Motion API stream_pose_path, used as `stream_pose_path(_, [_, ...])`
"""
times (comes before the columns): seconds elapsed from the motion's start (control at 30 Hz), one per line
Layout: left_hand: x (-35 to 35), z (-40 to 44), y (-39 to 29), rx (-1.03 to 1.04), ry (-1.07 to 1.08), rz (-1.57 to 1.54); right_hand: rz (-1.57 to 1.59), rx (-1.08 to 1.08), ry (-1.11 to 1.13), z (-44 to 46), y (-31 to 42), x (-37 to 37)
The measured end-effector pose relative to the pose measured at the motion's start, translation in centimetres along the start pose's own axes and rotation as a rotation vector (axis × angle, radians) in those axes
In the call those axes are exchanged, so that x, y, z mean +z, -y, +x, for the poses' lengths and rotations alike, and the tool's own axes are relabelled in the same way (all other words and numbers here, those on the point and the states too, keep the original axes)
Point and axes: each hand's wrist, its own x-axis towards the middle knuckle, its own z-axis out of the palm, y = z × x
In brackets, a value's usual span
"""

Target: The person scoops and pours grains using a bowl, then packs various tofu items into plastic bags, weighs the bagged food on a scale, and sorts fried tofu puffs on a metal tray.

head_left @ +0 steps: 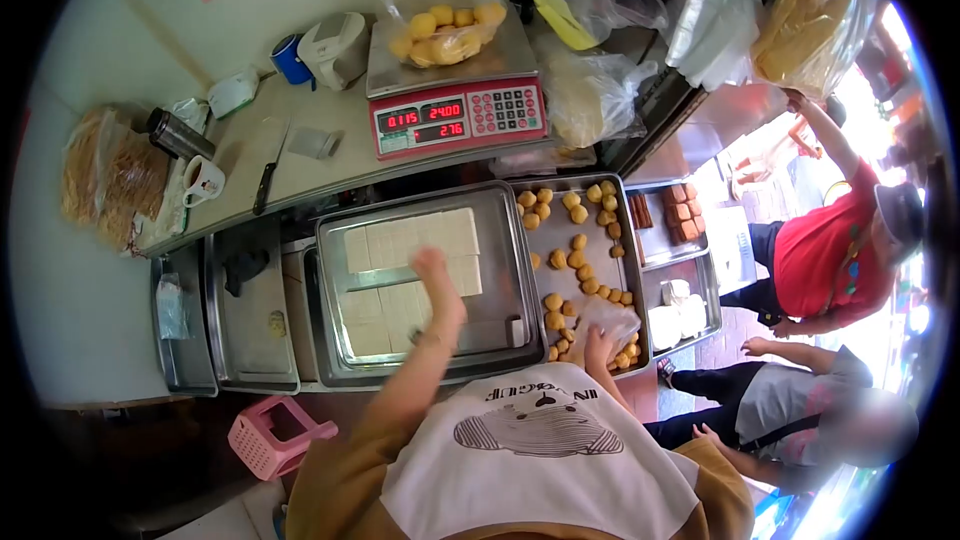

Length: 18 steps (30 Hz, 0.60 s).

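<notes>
Right hand (pixel 600 348) is gripping a clear bag (pixel 612 318) over the tray (pixel 610 268) of yellow balls (pixel 576 259); blurred left hand (pixel 437 285) is hovering left of that tray, finger spread and hold unclear. Staying low should be sparing the balls.

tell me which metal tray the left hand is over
The large tray holding white blocks: the left hand is above it. The right hand is at the tray of yellow-brown balls; the remaining trays have neither hand over them.
</notes>
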Motion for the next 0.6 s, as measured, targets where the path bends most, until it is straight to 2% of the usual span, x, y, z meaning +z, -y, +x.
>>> stream_pose_path(0.03, [-2.3, -3.0, 3.7, -0.203, 0.119, 0.201, -0.016, 0.042, 0.024, -0.6, -1.9, -0.8])
stream_pose_path(0.1, [-4.6, -7.2, 6.0, -0.632, 0.708, 0.464, -0.1, 0.136, 0.098, -1.5, -5.6, -2.0])
stream_pose_path(0.17, [-5.4, -11.7, 9.3, -0.806, 0.773, 0.555, -0.178, 0.207, 0.18, -1.5, -8.0, -2.9])
stream_pose_path(0.2, [-5.5, -13.0, 9.9, -0.817, 0.904, 0.531, -0.215, 0.23, 0.224, -1.4, -8.8, -3.0])
stream_pose_path(0.27, [-5.3, -13.3, 11.1, -1.0, 1.038, 0.531, -0.298, 0.252, 0.326, -0.4, -10.0, -3.0])
stream_pose_path(0.37, [-3.4, -12.4, 10.1, -0.855, 1.111, 0.745, -0.426, 0.232, 0.479, 2.0, -10.2, -2.0])
stream_pose_path(0.43, [-3.3, -11.8, 11.1, -0.756, 1.089, 0.717, -0.495, 0.123, 0.49, 3.7, -10.6, -0.7])
stream_pose_path(0.47, [-3.3, -11.4, 11.7, -0.704, 1.078, 0.705, -0.532, 0.041, 0.466, 4.7, -10.8, 0.2])
stream_pose_path(0.57, [-1.2, -11.3, 8.5, -0.485, 1.056, 0.521, -0.699, -0.428, 0.053, 6.9, -12.0, 3.6])
stream_pose_path(0.6, [0.1, -11.1, 6.1, -0.415, 1.041, 0.469, -0.55, -0.309, 0.191, 7.2, -9.5, 3.6])
